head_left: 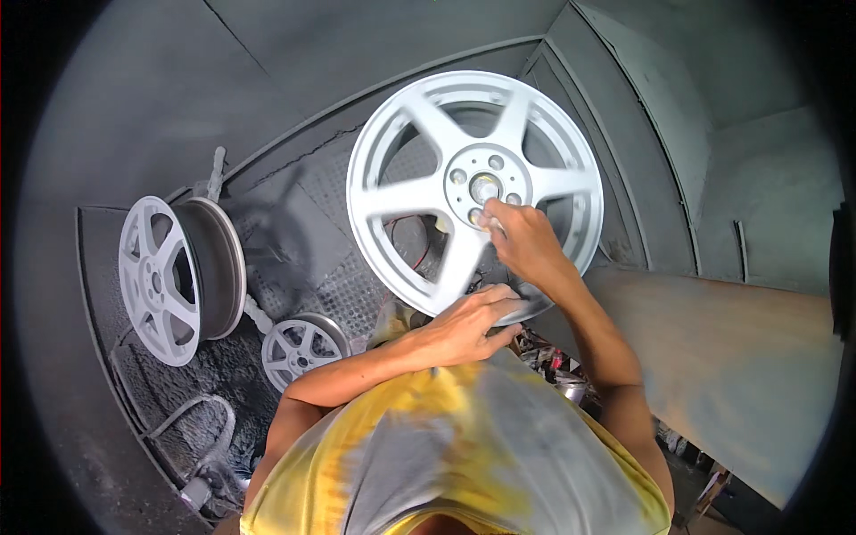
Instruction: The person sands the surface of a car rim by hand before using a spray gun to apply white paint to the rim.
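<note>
A white six-spoke wheel rim (562,183) faces me, upright or nearly so, ahead of my chest. My right hand (528,239) reaches to its hub; the fingers are pinched together beside a lug hole just below the centre bore. Whatever sits between those fingertips is hidden or too small to name. At the bottom of the wheel, my left hand (468,325) has its fingers over the shaded grey lip and the thumb below it. Inside the bore shows a whitish rounded piece (484,187). The lower spoke looks slightly blurred.
Another white rim (159,281) stands at the left, with a smaller one (299,349) lower down. A coated hose (227,423) curls at lower left. Grey walls (267,62) enclose the back; a broad brownish panel (731,357) lies at right. Cans and clutter (571,388) sit below.
</note>
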A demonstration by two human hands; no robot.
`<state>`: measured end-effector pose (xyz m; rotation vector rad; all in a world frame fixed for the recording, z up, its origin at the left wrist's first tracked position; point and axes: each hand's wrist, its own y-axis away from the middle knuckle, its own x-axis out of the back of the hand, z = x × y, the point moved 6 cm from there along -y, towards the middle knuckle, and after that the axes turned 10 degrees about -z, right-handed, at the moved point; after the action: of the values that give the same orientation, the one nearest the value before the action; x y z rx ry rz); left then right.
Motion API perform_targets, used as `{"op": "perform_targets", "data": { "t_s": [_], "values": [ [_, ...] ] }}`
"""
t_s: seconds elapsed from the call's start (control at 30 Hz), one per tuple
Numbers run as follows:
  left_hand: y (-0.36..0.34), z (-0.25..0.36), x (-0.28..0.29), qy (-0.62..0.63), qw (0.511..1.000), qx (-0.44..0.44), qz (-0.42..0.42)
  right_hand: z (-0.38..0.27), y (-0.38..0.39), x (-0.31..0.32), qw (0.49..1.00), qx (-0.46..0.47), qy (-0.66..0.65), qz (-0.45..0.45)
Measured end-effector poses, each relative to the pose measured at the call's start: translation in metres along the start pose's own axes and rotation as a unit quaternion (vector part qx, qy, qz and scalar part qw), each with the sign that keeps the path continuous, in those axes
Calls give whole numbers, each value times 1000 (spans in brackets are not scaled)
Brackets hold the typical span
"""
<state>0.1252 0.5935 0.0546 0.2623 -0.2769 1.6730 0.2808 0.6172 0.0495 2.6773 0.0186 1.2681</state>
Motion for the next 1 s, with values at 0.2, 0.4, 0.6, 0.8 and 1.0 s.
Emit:
{"op": "perform_targets", "data": {
  "t_s": [0.2,0.4,0.6,0.8,1.0],
  "values": [
    [21,-10,80,-150,975,0,161,-16,-9,-15,993,22,-33,113],
    [30,-23,107,-292,945,-33,145,-13,-39,-38,967,-69,-113,216],
    [19,-28,68,-319,942,-103,30,2,-63,-38,936,-138,-159,284],
    [-18,-35,73,-375,917,-111,76,34,-76,3,803,-45,-446,394],
    [-42,-53,76,-371,927,-57,0,58,-30,22,943,-50,67,323]
  ]
}}
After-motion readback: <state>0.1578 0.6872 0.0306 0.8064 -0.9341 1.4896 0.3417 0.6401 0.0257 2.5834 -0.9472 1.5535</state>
